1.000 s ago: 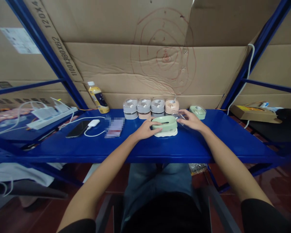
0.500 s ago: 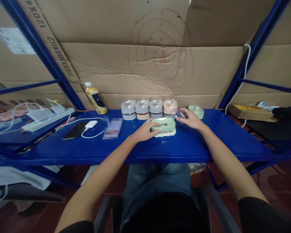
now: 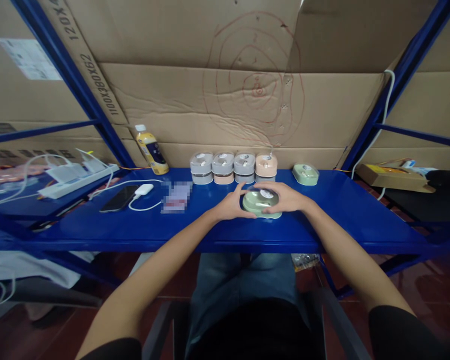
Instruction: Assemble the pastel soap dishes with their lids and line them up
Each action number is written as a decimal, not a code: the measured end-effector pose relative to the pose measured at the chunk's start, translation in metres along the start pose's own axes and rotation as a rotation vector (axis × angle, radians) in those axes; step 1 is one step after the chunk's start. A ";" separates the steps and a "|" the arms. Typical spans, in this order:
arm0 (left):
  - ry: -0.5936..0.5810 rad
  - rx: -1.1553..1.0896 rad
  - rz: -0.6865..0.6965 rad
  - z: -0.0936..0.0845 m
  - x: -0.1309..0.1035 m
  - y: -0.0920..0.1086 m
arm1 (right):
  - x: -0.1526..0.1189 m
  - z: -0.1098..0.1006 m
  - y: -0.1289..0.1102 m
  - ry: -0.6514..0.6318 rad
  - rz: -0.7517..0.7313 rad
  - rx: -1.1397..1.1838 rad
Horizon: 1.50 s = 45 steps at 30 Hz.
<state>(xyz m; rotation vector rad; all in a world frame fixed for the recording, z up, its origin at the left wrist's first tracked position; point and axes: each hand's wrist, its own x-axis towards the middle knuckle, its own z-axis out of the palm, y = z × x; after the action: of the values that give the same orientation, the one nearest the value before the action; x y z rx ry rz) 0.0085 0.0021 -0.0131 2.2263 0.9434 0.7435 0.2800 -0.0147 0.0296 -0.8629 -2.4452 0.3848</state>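
Note:
A green oval box (image 3: 260, 201) with a clear lid and a round white label rests on the blue table, between my hands. My left hand (image 3: 233, 204) curves round its left end, thumb and fingers around the rim. On the other side my right hand (image 3: 288, 198) grips the lid and the right end, fingers over the back and thumb at the front. Behind them stand stacked grey and pink boxes (image 3: 223, 169), with a peach-topped stack (image 3: 266, 167) at the right end. Another green box (image 3: 305, 174) sits farther right.
At the left of the table (image 3: 135, 231) lie a black phone (image 3: 118, 198), a white charger (image 3: 144, 189) with cable, and a pixelated flat item (image 3: 177, 197). A yellow bottle (image 3: 152, 151) leans at the back left, against the cardboard. Blue posts frame both sides.
My right hand has brought the clear lid from the right onto the green box. My left hand has shifted slightly right and now curves around the box's left end.

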 end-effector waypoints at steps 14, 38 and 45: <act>-0.010 -0.063 0.039 -0.001 0.003 -0.011 | -0.015 0.003 -0.016 -0.103 0.087 -0.122; 0.123 0.250 0.072 -0.004 0.003 -0.015 | -0.007 -0.045 0.105 -0.007 0.529 -0.813; 0.124 0.254 0.071 -0.004 0.005 -0.016 | 0.016 -0.032 0.078 0.136 0.365 -0.709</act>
<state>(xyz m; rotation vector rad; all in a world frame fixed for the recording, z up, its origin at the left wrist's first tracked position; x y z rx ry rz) 0.0013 0.0161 -0.0205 2.4677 1.0744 0.8425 0.3262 0.0572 0.0295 -1.5718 -2.2960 -0.4446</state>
